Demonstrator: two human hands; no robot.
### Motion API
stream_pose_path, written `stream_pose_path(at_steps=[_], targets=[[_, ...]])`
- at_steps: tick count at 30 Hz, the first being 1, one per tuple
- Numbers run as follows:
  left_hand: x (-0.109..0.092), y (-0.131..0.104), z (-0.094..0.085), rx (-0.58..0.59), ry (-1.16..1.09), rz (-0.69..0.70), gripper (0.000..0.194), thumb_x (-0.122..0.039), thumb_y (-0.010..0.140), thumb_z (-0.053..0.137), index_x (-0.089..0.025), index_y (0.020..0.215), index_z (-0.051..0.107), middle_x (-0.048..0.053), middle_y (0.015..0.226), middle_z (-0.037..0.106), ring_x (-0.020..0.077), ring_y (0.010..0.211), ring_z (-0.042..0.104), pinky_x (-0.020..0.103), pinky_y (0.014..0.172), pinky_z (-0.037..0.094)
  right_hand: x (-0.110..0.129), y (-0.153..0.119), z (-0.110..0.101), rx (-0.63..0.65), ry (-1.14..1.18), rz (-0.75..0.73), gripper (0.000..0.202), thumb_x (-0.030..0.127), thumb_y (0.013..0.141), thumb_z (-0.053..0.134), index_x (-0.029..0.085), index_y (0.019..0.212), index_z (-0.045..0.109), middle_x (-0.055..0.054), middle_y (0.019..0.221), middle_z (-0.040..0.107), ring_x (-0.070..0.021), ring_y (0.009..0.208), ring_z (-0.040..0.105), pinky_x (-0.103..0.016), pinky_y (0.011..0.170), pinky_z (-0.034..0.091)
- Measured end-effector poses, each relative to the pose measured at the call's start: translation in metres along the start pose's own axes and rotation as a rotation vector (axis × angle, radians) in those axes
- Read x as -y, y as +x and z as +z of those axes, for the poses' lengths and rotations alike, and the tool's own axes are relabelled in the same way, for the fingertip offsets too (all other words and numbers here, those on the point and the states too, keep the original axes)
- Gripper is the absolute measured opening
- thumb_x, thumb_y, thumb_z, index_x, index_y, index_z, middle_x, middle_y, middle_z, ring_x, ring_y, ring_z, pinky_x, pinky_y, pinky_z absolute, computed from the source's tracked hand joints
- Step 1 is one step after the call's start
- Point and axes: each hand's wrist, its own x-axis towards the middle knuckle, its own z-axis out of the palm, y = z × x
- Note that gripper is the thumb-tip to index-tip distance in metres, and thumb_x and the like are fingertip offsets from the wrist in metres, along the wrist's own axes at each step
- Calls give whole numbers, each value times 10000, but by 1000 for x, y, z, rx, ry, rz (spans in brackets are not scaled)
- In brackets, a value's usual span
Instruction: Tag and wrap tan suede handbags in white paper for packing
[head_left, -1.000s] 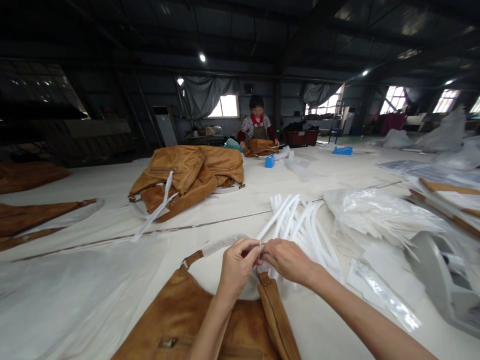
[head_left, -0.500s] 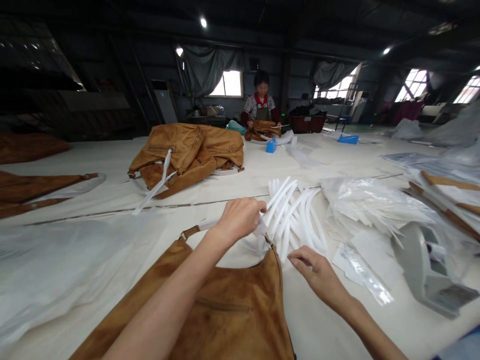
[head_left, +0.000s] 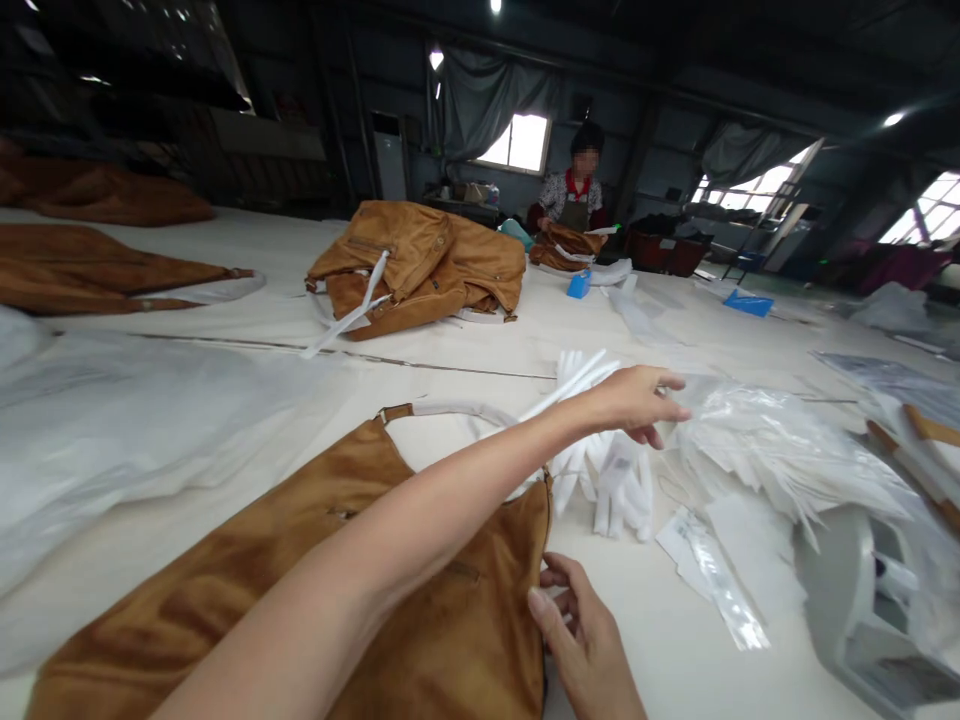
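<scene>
A brown suede-like bag (head_left: 300,540) lies on the pale table, its strap wrapped in white material. My left hand (head_left: 643,402) reaches across it, fingers apart and holding nothing, above the edge of the white foam tubes (head_left: 574,470) and beside a pile of clear plastic bags (head_left: 772,430). At the bag's right edge is my right hand (head_left: 577,620), its fingers curled apart and touching or nearly touching the side seam. A small whitish tag (head_left: 616,470) lies over the tubes.
More brown bags (head_left: 427,265) lie farther back and at the left (head_left: 97,270). Plastic sheeting (head_left: 150,420) covers the left side. A grey tape dispenser (head_left: 870,600) stands at the right. Across the table a person (head_left: 574,195) handles another brown bag.
My left hand has moved right, off the strap area, and its fingers have spread. My right hand has come down and left to the bag's edge. The view has shifted.
</scene>
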Motion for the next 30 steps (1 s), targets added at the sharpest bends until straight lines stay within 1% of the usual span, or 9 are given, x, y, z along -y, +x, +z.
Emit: stream_pose_path(at_steps=[3, 8, 11, 13, 16, 19, 23, 25, 30], targets=[[31, -33, -12, -85, -335, 36, 562, -427, 895, 530, -200, 1403, 452, 130, 1390, 540, 162, 828, 707, 230, 679, 536, -7, -2, 2, -35, 39, 36, 598, 600, 799, 633, 211, 1248, 561, -98, 1043, 660, -205, 747, 638, -319, 673, 567], [127, -139, -52, -259, 141, -263, 339, -378, 781, 617, -187, 1046, 704, 102, 1097, 714, 277, 983, 679, 357, 888, 513, -19, -2, -13, 67, 78, 73, 496, 618, 850, 557, 206, 1110, 649, -87, 900, 711, -236, 763, 676, -323, 660, 575], [176, -191, -68, -340, 294, -382, 271, -366, 709, 666, -194, 914, 706, 140, 1067, 710, 386, 1034, 649, 494, 927, 484, -5, 11, -29, -72, -57, -19, 430, 591, 867, 547, 223, 1038, 686, -77, 909, 719, -237, 768, 673, -323, 670, 561], [195, -205, -71, -344, 346, -401, 264, -338, 724, 638, -183, 928, 700, 140, 1064, 708, 399, 1020, 651, 510, 935, 476, 19, 31, -41, -170, -176, -177, 364, 534, 900, 524, 230, 1005, 695, -75, 977, 709, -240, 877, 664, -325, 767, 543], [204, -190, -65, -252, 448, -349, 363, -274, 822, 511, -154, 1135, 652, 141, 1246, 638, 368, 1167, 583, 483, 1031, 416, 62, 77, -52, -209, -395, -403, 312, 419, 966, 440, 223, 1016, 677, -73, 1004, 689, -217, 944, 636, -317, 837, 506], [203, -152, -51, -161, 509, -284, 469, -168, 860, 433, -128, 1313, 550, 159, 1439, 485, 320, 1326, 452, 448, 1115, 333, 93, 137, -52, -154, -706, -473, 298, 268, 981, 391, 187, 1093, 655, -88, 1054, 674, -204, 1018, 610, -322, 925, 473], [210, -102, -30, -116, 511, -247, 730, 16, 759, 377, -199, 1457, 388, 117, 1541, 347, 312, 1422, 301, 554, 1125, 268, 100, 208, -42, -55, -902, -445, 349, 104, 935, 384, 147, 1138, 666, -121, 1141, 666, -226, 1111, 588, -359, 999, 442], [216, -87, -21, -101, 516, -243, 784, 31, 731, 391, -247, 1464, 369, 124, 1508, 404, 329, 1413, 309, 623, 1097, 246, 94, 231, -38, 2, -961, -425, 397, 49, 908, 373, 145, 1154, 671, -129, 1181, 661, -233, 1133, 590, -372, 1006, 445], [219, -90, -20, -56, 529, -164, 274, -138, 849, 463, -221, 1015, 664, 132, 1038, 648, 316, 1103, 552, 547, 993, 360, 80, 261, -38, 184, -1037, -417, 443, 14, 881, 405, 173, 1201, 667, -110, 1282, 632, -232, 1248, 536, -376, 1076, 407]])
